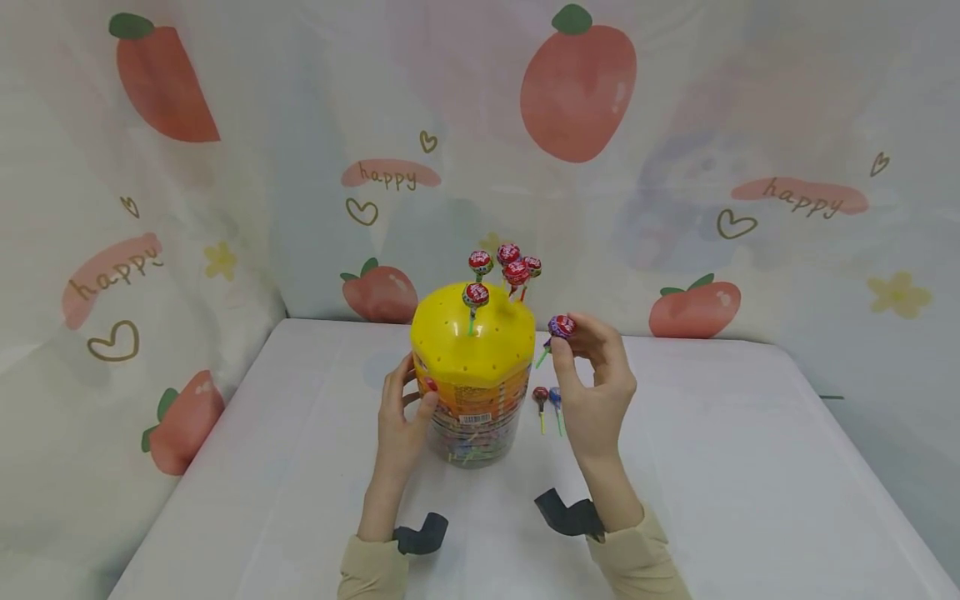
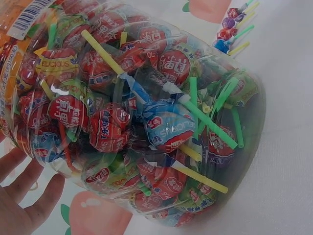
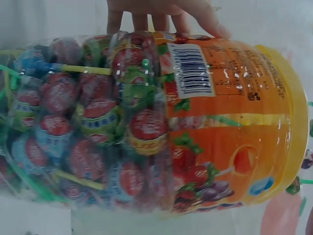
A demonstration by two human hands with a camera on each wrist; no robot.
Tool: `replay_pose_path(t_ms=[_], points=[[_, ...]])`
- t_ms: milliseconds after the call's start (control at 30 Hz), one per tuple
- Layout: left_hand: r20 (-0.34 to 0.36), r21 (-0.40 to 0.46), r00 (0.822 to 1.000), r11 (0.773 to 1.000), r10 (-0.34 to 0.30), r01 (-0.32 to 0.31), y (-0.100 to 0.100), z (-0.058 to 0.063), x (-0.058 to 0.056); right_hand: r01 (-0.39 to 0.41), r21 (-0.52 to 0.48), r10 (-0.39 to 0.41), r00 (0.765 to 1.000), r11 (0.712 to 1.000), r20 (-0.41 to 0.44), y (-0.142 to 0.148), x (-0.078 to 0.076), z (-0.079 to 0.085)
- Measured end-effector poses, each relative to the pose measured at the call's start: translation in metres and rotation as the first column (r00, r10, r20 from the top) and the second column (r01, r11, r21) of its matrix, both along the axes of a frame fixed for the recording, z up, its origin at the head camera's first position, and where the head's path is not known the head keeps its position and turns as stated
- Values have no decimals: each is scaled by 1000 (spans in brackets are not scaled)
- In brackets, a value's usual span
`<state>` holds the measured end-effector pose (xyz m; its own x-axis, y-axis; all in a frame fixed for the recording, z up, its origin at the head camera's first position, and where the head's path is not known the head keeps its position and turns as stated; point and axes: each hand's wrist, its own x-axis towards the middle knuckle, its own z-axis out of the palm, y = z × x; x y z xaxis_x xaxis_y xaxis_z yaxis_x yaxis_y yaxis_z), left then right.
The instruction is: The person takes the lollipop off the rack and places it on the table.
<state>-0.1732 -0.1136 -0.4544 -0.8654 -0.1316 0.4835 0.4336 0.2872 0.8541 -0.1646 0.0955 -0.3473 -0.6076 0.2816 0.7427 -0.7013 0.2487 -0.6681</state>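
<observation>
A clear candy jar [image 1: 476, 433] with a yellow lid [image 1: 468, 354] and orange label stands upright on the table, full of wrapped lollipops [image 2: 168, 125]. My left hand [image 1: 401, 421] rests against the jar's left side with its fingers spread. My right hand [image 1: 600, 392] pinches a red and purple lollipop [image 1: 561, 327] between thumb and fingers, just right of the lid. Its green stick points down and left. Several lollipops stand in holes in the lid, among them a red one [image 1: 476, 295] near its middle.
Right of the jar, a red lollipop [image 1: 541, 394] and a blue lollipop [image 1: 555, 397] lie on the white table [image 1: 720, 467]. Behind the table hangs a patterned backdrop [image 1: 480, 100] with fruit prints. A dark band [image 1: 570, 515] is on each wrist.
</observation>
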Motion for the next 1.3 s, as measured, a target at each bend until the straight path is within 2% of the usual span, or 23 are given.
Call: replay_pose_path(t_ms=[233, 433, 800, 867, 933, 1000, 1100, 1167, 1300], points=[[-30, -17, 1000, 1000, -3, 3, -2, 0, 0, 15, -31, -13, 998, 999, 56, 10, 4, -20], [-22, -19, 1000, 1000, 4, -5, -1, 0, 0, 43, -38, -40, 997, 998, 60, 17, 7, -33], [1, -3, 1000, 1000, -4, 4, -1, 2, 2, 109, -50, -103, 989, 993, 104, 38, -4, -47], [12, 2, 1000, 1000, -6, 6, -1, 3, 2, 119, -37, -114, 987, 992, 114, 42, -4, -46], [20, 6, 1000, 1000, -11, 11, 0, 11, 6, 121, -28, -117, 985, 992, 124, 46, -4, -45], [12, 7, 1000, 1000, -17, 16, 0, 10, 6, 119, -9, -116, 983, 993, 145, 50, -2, -42], [-1, 0, 1000, 1000, -14, 14, 0, 9, 5, 107, 45, -114, 977, 993, 183, 59, 0, -41], [-13, 0, 1000, 1000, -12, 12, -2, 0, 1, 106, 97, -125, 968, 990, 216, 65, 0, -41], [-14, 0, 1000, 1000, -10, 10, -2, -1, 1, 125, 190, -175, 946, 974, 274, 76, -3, -48]])
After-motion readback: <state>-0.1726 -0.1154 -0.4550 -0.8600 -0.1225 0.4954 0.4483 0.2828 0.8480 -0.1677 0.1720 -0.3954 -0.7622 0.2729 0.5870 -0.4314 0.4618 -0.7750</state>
